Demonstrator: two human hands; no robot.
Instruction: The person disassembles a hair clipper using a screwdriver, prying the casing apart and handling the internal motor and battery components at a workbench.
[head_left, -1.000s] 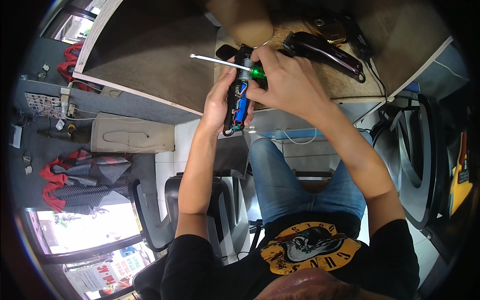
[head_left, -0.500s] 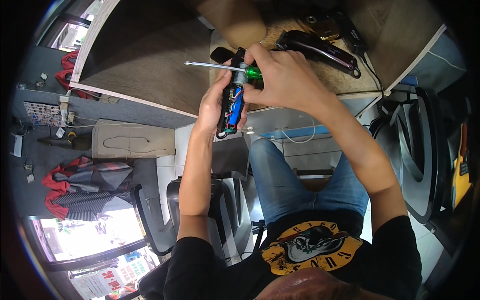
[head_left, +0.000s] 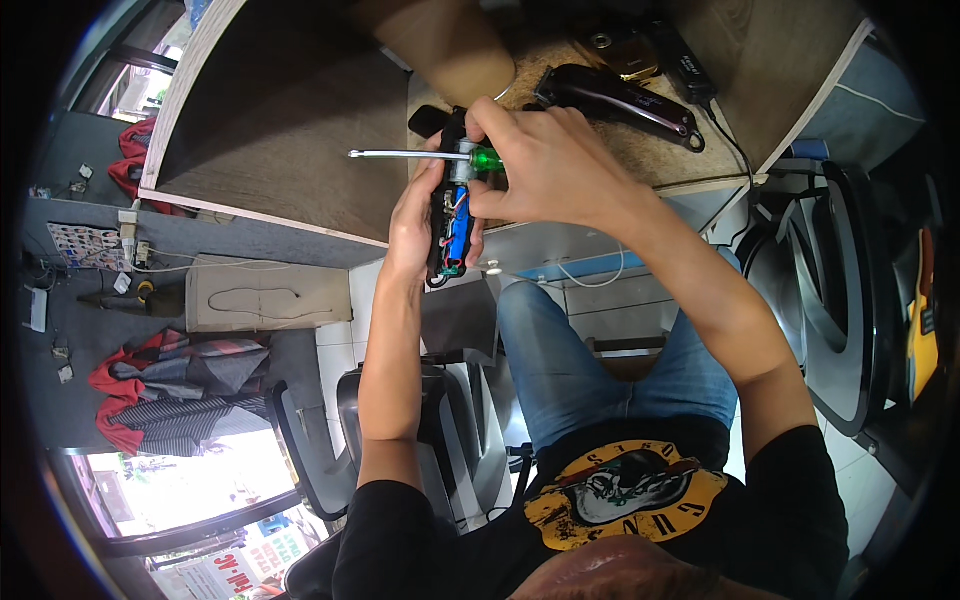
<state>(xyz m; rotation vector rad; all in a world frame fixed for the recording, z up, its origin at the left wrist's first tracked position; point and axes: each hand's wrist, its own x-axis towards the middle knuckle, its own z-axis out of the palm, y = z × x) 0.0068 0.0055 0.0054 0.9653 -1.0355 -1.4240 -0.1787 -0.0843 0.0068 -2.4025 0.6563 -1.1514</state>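
Observation:
An opened hair clipper [head_left: 459, 222] rests in my left hand [head_left: 408, 225], whose fingers wrap round its black housing. Inside the housing show a blue battery cell, a grey cylindrical motor, thin wires and a small green circuit board. My right hand [head_left: 560, 165] is closed on a screwdriver [head_left: 487, 160] with a green handle. Its metal shaft points left across the clipper's upper part, the tip free in the air. The right thumb and fingertips also press at the clipper beside the motor, partly hiding its upper end.
Behind my hands, a dark purple clipper [head_left: 630, 105] lies on a tan mat [head_left: 700, 165]. Near it are a gold device [head_left: 620, 55], a black corded device [head_left: 685, 65] and a small black piece [head_left: 429, 121]. A wooden panel [head_left: 300, 120] stands to the left.
The whole view has shifted slightly, moving the desk items left and down. Both hands keep their hold on the clipper and the screwdriver, with little visible change between them.

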